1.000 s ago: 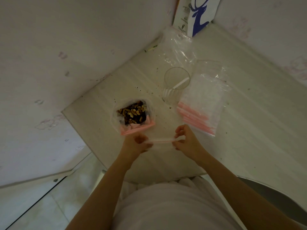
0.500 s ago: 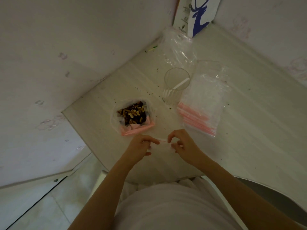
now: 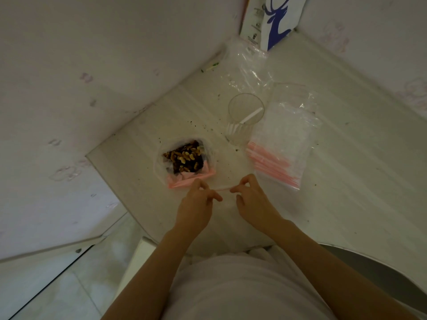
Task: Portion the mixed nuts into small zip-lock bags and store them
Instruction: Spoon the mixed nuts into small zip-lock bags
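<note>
An open bag of mixed nuts (image 3: 184, 158) with a pink rim stands on the white counter (image 3: 346, 181). Just in front of it, both my hands hold one small clear zip-lock bag (image 3: 225, 195) by its pink strip. My left hand (image 3: 196, 204) pinches the strip's left end and my right hand (image 3: 251, 199) pinches its right end. The bag's clear body hangs between my hands and is hard to see. A stack of empty zip-lock bags (image 3: 279, 153) with pink strips lies to the right.
A clear glass (image 3: 245, 116) with a white scoop in it stands behind the nuts. A crumpled clear plastic bag (image 3: 247, 65) and a white box with a blue deer (image 3: 275, 19) sit in the far corner. Walls close in left and behind. Crumbs dot the counter.
My hands drew close together along the pink strip half a second ago; now they sit slightly further apart, still pinching the small bag.
</note>
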